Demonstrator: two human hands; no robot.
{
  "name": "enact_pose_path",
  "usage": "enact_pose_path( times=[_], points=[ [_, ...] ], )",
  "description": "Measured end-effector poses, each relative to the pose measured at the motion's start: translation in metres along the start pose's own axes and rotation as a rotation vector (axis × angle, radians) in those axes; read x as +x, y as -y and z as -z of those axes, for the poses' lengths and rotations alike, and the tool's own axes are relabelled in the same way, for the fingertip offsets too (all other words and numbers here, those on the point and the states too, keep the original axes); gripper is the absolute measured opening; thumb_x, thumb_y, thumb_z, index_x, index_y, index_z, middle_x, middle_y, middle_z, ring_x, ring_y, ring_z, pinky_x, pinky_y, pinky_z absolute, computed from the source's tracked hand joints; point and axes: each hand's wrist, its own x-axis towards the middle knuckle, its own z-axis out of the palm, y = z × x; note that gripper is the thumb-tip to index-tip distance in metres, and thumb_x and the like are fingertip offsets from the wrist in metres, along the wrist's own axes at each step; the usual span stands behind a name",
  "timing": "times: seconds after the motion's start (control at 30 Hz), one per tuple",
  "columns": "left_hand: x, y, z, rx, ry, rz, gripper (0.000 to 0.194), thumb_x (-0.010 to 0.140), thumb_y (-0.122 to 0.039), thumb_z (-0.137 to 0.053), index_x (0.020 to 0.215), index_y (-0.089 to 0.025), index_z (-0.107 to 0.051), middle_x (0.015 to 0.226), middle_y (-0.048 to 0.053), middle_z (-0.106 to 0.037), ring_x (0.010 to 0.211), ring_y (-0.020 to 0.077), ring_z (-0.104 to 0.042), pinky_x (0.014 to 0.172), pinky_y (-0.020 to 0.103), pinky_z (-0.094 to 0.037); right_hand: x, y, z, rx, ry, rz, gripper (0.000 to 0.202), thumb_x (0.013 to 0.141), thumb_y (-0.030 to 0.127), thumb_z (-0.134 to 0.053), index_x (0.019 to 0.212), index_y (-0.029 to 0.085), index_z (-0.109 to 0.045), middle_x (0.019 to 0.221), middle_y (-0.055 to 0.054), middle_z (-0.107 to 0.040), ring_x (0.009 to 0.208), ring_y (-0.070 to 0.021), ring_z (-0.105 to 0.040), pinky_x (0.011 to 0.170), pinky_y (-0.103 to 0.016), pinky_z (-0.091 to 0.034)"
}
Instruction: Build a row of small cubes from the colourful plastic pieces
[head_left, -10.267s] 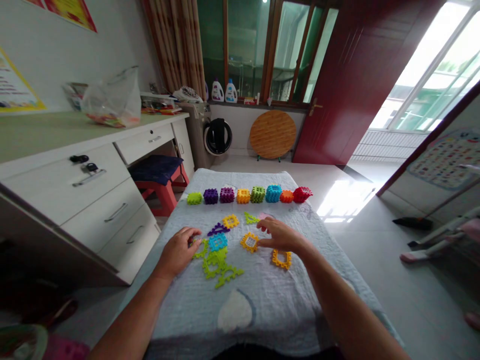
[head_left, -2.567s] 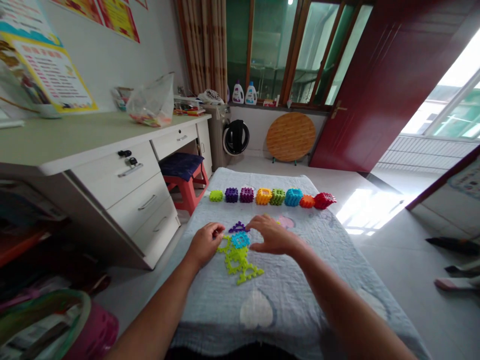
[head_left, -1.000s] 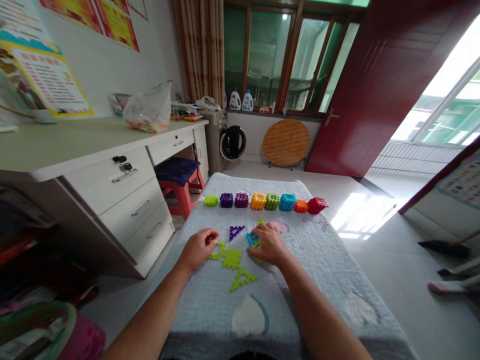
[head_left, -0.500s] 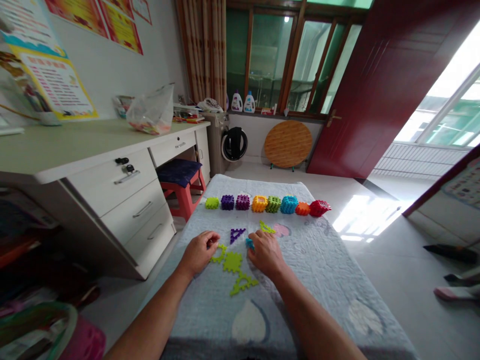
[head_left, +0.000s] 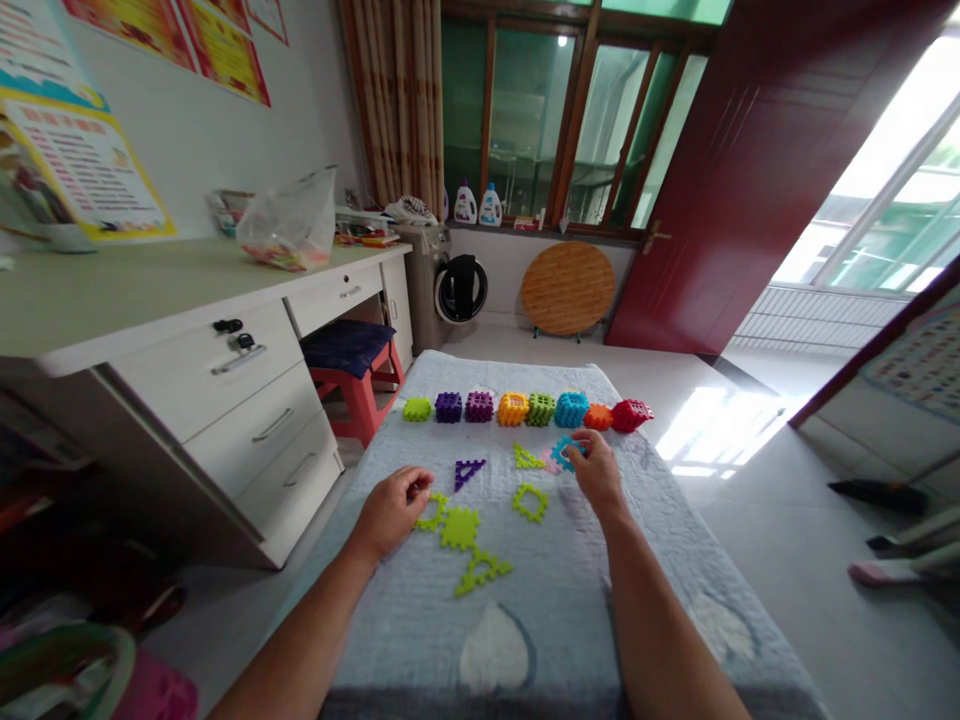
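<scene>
My right hand (head_left: 600, 474) pinches a blue notched building piece (head_left: 564, 453) over the right part of the cloth. My left hand (head_left: 396, 508) rests at the left with its fingers curled; whether anything is inside them is hidden. Partly behind its fingertips lies a lime-green ring piece (head_left: 435, 512). Joined to that ring is a solid lime square (head_left: 460, 528), with a lime triangle piece (head_left: 484, 571) at its lower corner. A separate lime ring (head_left: 517, 503) lies to the right. Farther back are a purple triangle (head_left: 467, 473) and a lime triangle (head_left: 528, 457).
Across the back of the cloth-covered table (head_left: 420, 640) runs a row of coloured blocks, among them a yellow block (head_left: 513, 408) and a red block (head_left: 631, 415). A white desk (head_left: 247, 400) and a stool (head_left: 352, 350) stand to the left.
My right hand has moved right and away from me, carrying the blue piece. A lime ring formerly under it is now uncovered. My left hand stays beside the joined lime pieces.
</scene>
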Motion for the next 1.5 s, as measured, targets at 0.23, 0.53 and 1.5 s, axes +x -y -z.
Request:
enact_pose_path(
  times=[0.23,0.53,1.5],
  points=[
    [0.001,0.0,0.0,0.008,0.002,0.0,0.019,0.075,-0.024,-0.049,0.088,-0.019,-0.062,0.087,0.003,-0.066,0.075,0.0156,-0.06,0.074,0.027,-0.047,0.002,-0.015,0.016,-0.548,0.093,-0.022,0.044,0.07,0.036,-0.058,0.111,0.022,-0.062,0.111,-0.009,-0.057,0.099,-0.024,-0.052,0.081,-0.034,-0.039],
    [0.0,-0.002,0.001,-0.012,-0.003,0.008,0.019,0.076,-0.028,-0.05,0.088,-0.02,-0.063,0.089,0.003,-0.067,0.077,0.0168,-0.061,0.075,0.028,-0.048,-0.004,-0.005,0.02,-0.672,0.311,0.055,0.044,0.064,0.039,-0.065,0.105,0.022,-0.064,0.102,-0.008,-0.057,0.093,-0.0236,-0.05,0.075,-0.031,-0.035],
    [0.001,-0.006,0.004,-0.028,0.019,0.029,0.02,0.076,-0.029,-0.05,0.088,-0.02,-0.063,0.09,0.003,-0.066,0.079,0.0177,-0.061,0.076,0.03,-0.049,0.087,0.033,0.034,-0.547,0.249,0.41,0.041,0.072,0.029,-0.06,0.112,0.019,-0.059,0.115,-0.008,-0.058,0.099,-0.0224,-0.052,0.084,-0.032,-0.038]
  ],
)
